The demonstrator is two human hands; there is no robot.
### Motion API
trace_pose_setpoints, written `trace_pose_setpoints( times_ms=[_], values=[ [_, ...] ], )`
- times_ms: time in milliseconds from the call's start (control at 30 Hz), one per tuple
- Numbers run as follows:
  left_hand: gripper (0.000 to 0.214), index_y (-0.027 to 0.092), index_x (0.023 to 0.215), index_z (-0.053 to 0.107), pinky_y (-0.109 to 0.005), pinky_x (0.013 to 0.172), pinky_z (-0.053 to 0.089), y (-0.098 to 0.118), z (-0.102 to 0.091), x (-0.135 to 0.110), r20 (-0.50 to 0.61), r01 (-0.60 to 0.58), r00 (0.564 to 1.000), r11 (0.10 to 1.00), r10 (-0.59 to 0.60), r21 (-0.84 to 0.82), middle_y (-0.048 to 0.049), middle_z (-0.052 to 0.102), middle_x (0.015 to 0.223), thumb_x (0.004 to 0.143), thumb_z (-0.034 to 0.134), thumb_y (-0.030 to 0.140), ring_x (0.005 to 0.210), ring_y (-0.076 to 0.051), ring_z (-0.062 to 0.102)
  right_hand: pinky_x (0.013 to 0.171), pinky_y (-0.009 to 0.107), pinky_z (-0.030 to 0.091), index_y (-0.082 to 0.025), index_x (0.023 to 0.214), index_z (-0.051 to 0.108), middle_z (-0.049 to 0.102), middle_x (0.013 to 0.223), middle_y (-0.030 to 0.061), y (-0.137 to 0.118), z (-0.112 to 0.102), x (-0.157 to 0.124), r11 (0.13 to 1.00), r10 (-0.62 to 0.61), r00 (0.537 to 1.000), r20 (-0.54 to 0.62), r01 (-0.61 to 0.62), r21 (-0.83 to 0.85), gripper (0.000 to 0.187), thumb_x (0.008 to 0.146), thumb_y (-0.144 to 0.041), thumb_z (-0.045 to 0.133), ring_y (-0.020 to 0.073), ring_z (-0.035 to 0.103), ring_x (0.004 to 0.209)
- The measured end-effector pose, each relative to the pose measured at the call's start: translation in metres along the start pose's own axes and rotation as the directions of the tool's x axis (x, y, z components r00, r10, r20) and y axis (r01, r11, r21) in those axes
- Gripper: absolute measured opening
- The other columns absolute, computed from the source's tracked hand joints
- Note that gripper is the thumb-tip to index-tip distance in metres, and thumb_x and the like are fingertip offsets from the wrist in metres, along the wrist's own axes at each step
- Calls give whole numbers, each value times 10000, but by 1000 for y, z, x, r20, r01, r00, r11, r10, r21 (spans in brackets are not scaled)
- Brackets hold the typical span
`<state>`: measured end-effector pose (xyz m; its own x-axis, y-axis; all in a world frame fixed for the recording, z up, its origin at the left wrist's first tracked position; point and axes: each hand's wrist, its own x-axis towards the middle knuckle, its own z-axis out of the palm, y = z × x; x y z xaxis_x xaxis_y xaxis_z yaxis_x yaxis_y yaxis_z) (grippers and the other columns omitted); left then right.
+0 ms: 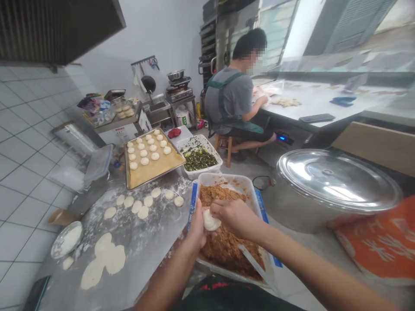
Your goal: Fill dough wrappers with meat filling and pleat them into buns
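Observation:
A round white dough bun (211,220) rests in my left hand (196,226), whose fingers curl round its side and underside. From the right, the bent fingers of my right hand (231,214) pinch at the bun's upper edge. Both hands are over a plastic tub (241,178) of brown crumbly filling (223,242). A flat metal spatula (254,261) leans in the tub's near right corner. To the left, small dough discs (136,206) and larger flat dough wrappers (105,259) lie on the floured steel table (136,246).
Behind the wrappers, a paper-lined tray (155,175) carries rows of buns. Beside it stands a tub of chopped green filling (199,157). A flour bowl (67,239) sits at the left wall. To the right is a large lidded pot (337,181). A co-worker (231,90) sits at a white table.

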<state>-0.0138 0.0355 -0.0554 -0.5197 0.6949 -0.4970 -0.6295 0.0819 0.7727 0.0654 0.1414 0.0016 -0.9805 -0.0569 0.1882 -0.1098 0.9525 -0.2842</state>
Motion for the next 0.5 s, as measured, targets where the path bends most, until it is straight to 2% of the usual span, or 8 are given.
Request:
trace_pose_setpoints(
  times_ms=[167, 300, 367, 500],
  values=[
    [659, 141, 581, 502, -207, 295, 217, 1, -14, -3, -62, 37, 997, 999, -35, 26, -39, 491, 440, 674, 277, 753, 310, -109, 433, 550, 227, 272, -170, 791, 527, 585, 788, 27, -11, -2, 8, 999, -23, 1000, -2, 24, 33, 117, 823, -195, 417, 119, 527, 688],
    [667, 151, 670, 538, -203, 283, 191, 3, -29, -6, 12, 25, 1000, 998, -24, -59, -25, 502, 461, 670, 266, 760, 305, -104, 433, 518, 225, 240, -169, 743, 520, 595, 760, 27, -20, 0, 18, 999, -46, 997, 54, 46, 2, 107, 804, -178, 432, 116, 527, 654],
    [660, 151, 651, 534, -205, 276, 176, 3, -37, -7, 33, 4, 999, 997, -2, -79, -24, 499, 458, 675, 270, 756, 294, -98, 420, 515, 226, 242, -163, 733, 511, 595, 741, 32, -27, 0, 23, 999, -36, 998, 55, 36, 1, 100, 792, -182, 433, 113, 523, 628],
    [692, 136, 606, 530, -205, 280, 215, 5, -53, -10, -11, 40, 999, 997, -40, -61, -57, 518, 477, 670, 249, 765, 338, -125, 470, 526, 221, 259, -167, 740, 513, 600, 747, 36, -39, 0, 35, 998, -52, 996, 70, 51, 21, 101, 789, -199, 430, 119, 539, 655]
  ],
)
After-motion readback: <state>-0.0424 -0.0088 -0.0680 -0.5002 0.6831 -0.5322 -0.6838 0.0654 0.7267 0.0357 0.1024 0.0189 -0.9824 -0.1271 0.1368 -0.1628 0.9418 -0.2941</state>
